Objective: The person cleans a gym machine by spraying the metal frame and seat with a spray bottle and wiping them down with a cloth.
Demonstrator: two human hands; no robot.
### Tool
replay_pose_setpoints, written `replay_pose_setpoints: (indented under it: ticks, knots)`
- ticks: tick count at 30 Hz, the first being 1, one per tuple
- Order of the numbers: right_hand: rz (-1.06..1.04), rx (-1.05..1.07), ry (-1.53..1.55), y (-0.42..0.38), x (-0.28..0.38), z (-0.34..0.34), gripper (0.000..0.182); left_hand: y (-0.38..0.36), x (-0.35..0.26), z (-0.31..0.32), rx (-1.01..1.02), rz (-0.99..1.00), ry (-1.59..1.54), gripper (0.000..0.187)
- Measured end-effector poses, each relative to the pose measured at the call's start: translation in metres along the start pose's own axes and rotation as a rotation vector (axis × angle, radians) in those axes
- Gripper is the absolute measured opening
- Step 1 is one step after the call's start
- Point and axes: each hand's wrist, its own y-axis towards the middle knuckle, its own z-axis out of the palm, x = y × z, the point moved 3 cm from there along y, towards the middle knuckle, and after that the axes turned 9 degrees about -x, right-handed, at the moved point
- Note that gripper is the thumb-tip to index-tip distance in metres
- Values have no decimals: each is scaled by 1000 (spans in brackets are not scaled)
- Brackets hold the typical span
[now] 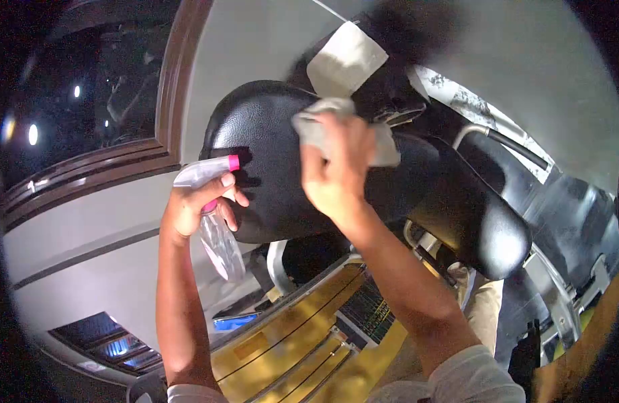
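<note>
Left hand (205,201): fingers curled round spray bottle (219,235), nozzle over black padded seat (262,141). Right hand (340,164): half closed, blurred, gripping grey cloth (385,144) against or just above seat; contact unclear.

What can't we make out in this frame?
All head view:
- Right hand: pinching or just pressing the cloth, motion blur.
- Black pad surface under the cloth: covered.
- Dark panel's lettering: too small.
- Scene beyond window: darkness, glare.
</note>
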Motion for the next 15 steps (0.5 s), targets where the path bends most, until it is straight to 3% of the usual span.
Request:
replay_pose_setpoints:
  ticks: [2, 5, 7, 9, 12, 14, 15]
  knots:
    - [-77, 107, -21, 10, 13, -6, 39, 1, 0, 0, -16, 14, -3, 21]
    - [-277, 240, 9, -19, -38, -30, 42, 4, 1, -5, 44, 5, 23, 22]
    - [-156, 248, -182, -54, -100, -59, 43, 5, 2, -5, 53, 8, 22, 23]
    - [62, 1, -262, -90, -166, -81, 44, 6, 4, -6, 61, 8, 3, 23]
    - [403, -199, -223, -89, -165, -75, 44, 6, 4, -7, 73, 16, -19, 20]
    - [506, -240, -291, -60, -115, -53, 40, 5, 2, -5, 83, -13, -16, 20]
    - [375, -145, -208, -40, -83, -39, 37, 4, 3, -5, 69, -1, -24, 28]
